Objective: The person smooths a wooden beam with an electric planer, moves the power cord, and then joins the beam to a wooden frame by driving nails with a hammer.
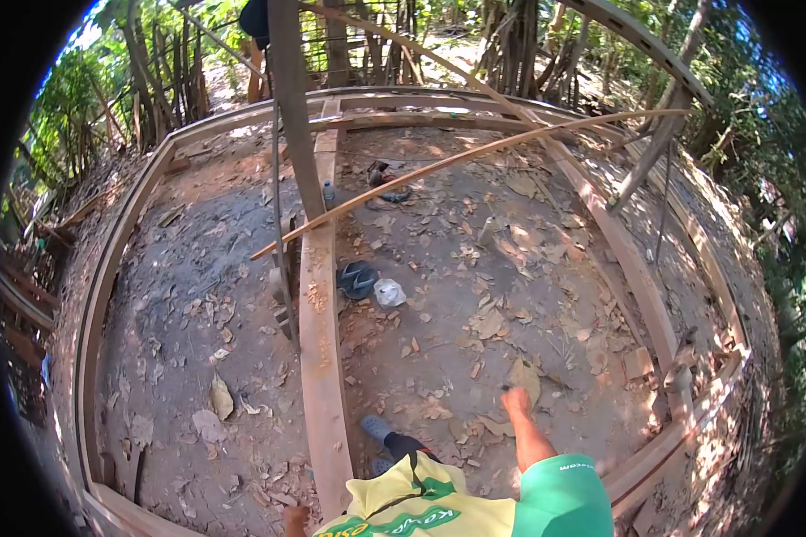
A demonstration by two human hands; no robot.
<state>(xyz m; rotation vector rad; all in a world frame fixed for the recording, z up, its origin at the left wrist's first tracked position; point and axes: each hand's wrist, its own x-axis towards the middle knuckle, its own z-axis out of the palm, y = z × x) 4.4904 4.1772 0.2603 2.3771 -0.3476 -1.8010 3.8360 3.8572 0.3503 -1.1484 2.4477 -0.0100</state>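
Note:
I look down from a height onto a wooden floor frame laid over dirt. My right hand (515,400) reaches out over the leaf-strewn ground to the right of the central beam (321,304). Its fingers look curled, and a small dark spot shows at its tip; whether it holds anything is unclear. Only a bit of my left hand (294,517) shows at the bottom edge, next to the near end of the central beam. My foot in a blue sandal (376,428) is below me.
A thin long pole (439,166) slants across the frame, resting on the central beam. An upright post (294,107) rises at the back. Sandals (356,279), a white bag (389,292) and a bottle (329,192) lie on the ground. Outer frame beams (640,277) ring the area, with trees beyond.

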